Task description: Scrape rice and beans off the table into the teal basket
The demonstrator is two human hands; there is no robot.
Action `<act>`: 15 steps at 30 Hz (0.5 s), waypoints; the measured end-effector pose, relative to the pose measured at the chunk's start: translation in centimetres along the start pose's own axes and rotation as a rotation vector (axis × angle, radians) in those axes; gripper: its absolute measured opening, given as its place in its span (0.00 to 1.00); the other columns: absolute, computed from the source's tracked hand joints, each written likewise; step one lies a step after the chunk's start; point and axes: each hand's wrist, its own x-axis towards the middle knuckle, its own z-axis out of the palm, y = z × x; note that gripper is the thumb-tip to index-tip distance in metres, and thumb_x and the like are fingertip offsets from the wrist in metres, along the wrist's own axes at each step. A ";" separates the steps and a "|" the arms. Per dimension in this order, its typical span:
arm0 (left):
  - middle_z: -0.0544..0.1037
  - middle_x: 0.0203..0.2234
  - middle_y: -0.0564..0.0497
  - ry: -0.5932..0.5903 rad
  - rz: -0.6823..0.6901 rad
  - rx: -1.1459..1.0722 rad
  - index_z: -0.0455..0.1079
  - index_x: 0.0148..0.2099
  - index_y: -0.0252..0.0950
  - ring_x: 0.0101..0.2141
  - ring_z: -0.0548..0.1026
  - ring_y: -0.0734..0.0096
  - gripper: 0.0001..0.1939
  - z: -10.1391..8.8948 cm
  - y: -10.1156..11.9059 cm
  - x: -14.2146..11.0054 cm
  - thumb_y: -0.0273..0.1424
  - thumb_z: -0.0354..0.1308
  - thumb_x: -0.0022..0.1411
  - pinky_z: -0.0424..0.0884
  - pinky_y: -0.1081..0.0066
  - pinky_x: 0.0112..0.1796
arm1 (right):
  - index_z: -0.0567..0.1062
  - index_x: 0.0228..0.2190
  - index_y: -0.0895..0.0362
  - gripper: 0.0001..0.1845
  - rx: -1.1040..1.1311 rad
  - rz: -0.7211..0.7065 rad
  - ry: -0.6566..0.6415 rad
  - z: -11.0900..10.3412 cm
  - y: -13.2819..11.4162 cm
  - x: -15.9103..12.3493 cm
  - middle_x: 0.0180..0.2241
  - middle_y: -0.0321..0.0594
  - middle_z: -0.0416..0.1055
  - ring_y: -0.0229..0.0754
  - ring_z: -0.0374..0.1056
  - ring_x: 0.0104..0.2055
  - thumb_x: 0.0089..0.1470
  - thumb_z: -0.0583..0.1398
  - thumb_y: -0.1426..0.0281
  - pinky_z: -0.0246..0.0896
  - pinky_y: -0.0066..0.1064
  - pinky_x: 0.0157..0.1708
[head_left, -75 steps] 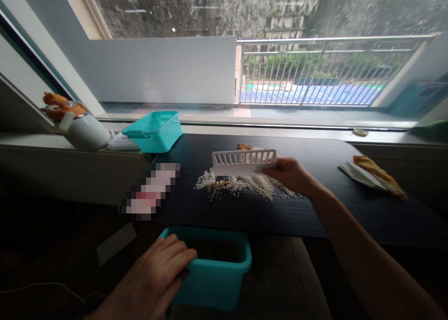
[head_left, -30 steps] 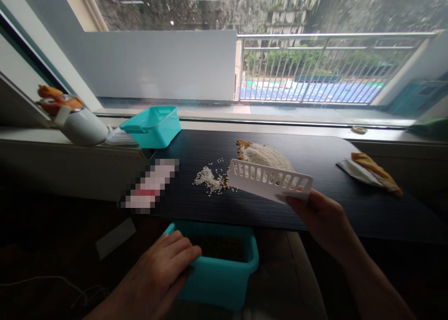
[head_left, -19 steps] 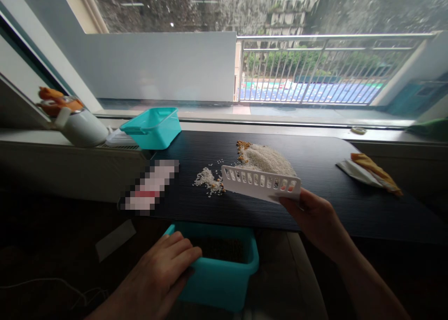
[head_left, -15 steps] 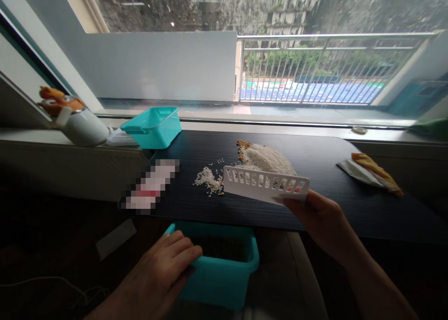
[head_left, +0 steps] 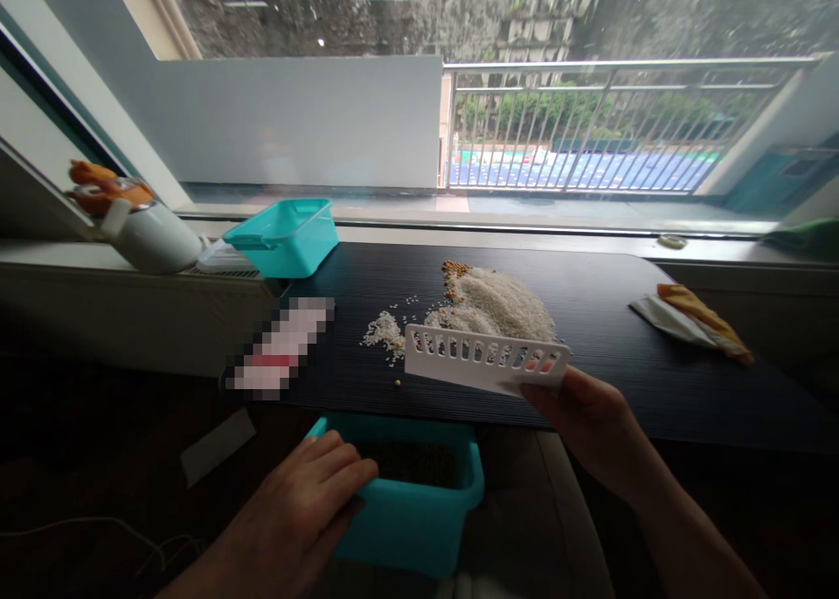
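With its fingers over the rim, my left hand (head_left: 321, 485) grips a turquoise plastic bin (head_left: 412, 520) below the table's front edge. Dark contents show inside the bin, too dim to make out. My right hand (head_left: 583, 415) is closed on the right end of a white slotted plastic strip (head_left: 465, 373), held on its long side at the near edge of a rice pile (head_left: 504, 302). Yellow-brown beans or kernels (head_left: 455, 268) lie at the pile's far left. A smaller scatter of rice (head_left: 385, 330) sits left of the strip, and one loose kernel (head_left: 397, 383) lies near the front edge.
The dark table (head_left: 609, 293) stands against a window. A second turquoise bin (head_left: 288, 240) rests at its back left, beside a white pot-like container (head_left: 161, 236). A blurred-out packet (head_left: 281, 354) lies at the left, a yellow and white packet (head_left: 701, 323) at the right.
My right hand has drawn the slotted strip toward me and slightly left, uncovering more of the rice pile. A single kernel now lies near the front edge. My left hand stays on the bin.
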 end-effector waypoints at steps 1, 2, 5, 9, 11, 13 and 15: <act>0.77 0.37 0.54 0.000 0.000 0.006 0.68 0.47 0.42 0.39 0.75 0.68 0.16 -0.1 0.0 0.0 0.19 0.49 0.62 0.70 0.70 0.43 | 0.80 0.36 0.54 0.09 0.005 -0.007 -0.003 0.4 0.0 0.0 0.36 0.37 0.79 0.46 0.74 0.38 0.54 0.62 0.66 0.69 0.34 0.40; 0.77 0.37 0.54 0.000 0.002 0.010 0.68 0.48 0.42 0.39 0.75 0.68 0.17 -0.1 0.0 -0.1 0.19 0.49 0.62 0.70 0.71 0.44 | 0.80 0.36 0.54 0.09 0.006 -0.011 -0.014 0.9 -0.1 0.0 0.35 0.37 0.79 0.46 0.74 0.38 0.55 0.61 0.66 0.69 0.34 0.39; 0.78 0.39 0.54 -0.007 -0.002 0.019 0.67 0.49 0.42 0.41 0.75 0.68 0.18 -0.3 0.0 -0.4 0.19 0.50 0.61 0.70 0.71 0.46 | 0.80 0.38 0.55 0.10 0.002 0.008 -0.106 1.8 -0.2 -0.4 0.38 0.38 0.79 0.46 0.74 0.39 0.58 0.59 0.66 0.69 0.33 0.38; 0.78 0.40 0.52 0.012 0.004 0.045 0.68 0.49 0.41 0.41 0.75 0.67 0.16 -0.2 -0.1 -0.6 0.20 0.50 0.62 0.70 0.69 0.46 | 0.79 0.40 0.55 0.11 -0.007 0.008 -0.222 1.1 -0.5 -1.5 0.39 0.38 0.79 0.45 0.75 0.38 0.59 0.58 0.65 0.70 0.31 0.36; 0.78 0.39 0.52 0.011 0.005 0.023 0.68 0.48 0.41 0.41 0.75 0.67 0.16 -0.1 -0.1 -0.6 0.19 0.49 0.62 0.70 0.69 0.45 | 0.80 0.38 0.56 0.11 -0.013 -0.001 -0.191 0.2 -0.7 -1.6 0.38 0.38 0.80 0.45 0.75 0.36 0.57 0.60 0.66 0.70 0.31 0.36; 0.77 0.38 0.53 -0.015 -0.011 -0.007 0.67 0.49 0.41 0.40 0.75 0.68 0.16 -0.1 -0.1 -0.5 0.19 0.48 0.63 0.69 0.69 0.45 | 0.80 0.38 0.56 0.10 -0.018 0.007 -0.088 -0.5 -0.8 -1.3 0.37 0.38 0.80 0.46 0.76 0.37 0.55 0.61 0.66 0.70 0.31 0.37; 0.77 0.38 0.53 -0.046 -0.028 -0.006 0.67 0.49 0.41 0.40 0.75 0.68 0.17 -0.1 -0.2 -0.5 0.18 0.49 0.63 0.69 0.69 0.45 | 0.80 0.38 0.55 0.11 -0.037 0.035 0.064 -0.9 -0.9 -0.6 0.37 0.38 0.80 0.47 0.75 0.39 0.53 0.62 0.65 0.70 0.32 0.40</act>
